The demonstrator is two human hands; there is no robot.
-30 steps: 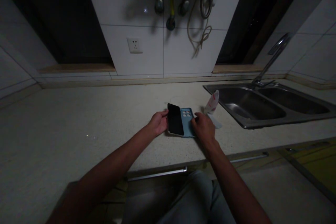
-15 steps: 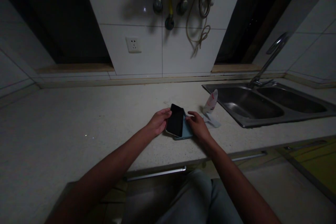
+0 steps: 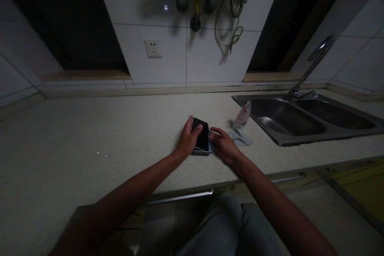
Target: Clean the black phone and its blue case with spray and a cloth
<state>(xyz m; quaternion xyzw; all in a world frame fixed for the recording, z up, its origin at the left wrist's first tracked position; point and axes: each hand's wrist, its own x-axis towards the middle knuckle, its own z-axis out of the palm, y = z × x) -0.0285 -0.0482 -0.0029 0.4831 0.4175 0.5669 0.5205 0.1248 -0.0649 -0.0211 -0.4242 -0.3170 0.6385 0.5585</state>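
Note:
A black-screened smartphone (image 3: pixel 201 138) lies over a blue-green phone case (image 3: pixel 210 147), mostly covering it; a strip of the case shows along the right and near edges. My left hand (image 3: pixel 189 138) is closed on the phone from the left, its thumb lying on the screen and its other fingers along the far left side. From the right, my right hand (image 3: pixel 223 144) grips the case's right edge, fingertips at the rim and partly hidden. Whether the phone is fully seated in the case I cannot tell.
Beyond my right hand, a white and pink plastic packet (image 3: pixel 243 115) stands beside a crumpled pale cloth or wipe (image 3: pixel 241 138). A double steel sink (image 3: pixel 280 138) with a faucet (image 3: pixel 312 62) is on the right. The countertop's front edge (image 3: pixel 186 189) runs close to me.
The phone has shifted over the case, covering more of it. My left thumb has moved onto the screen. The right fingers have come in to the case's right edge.

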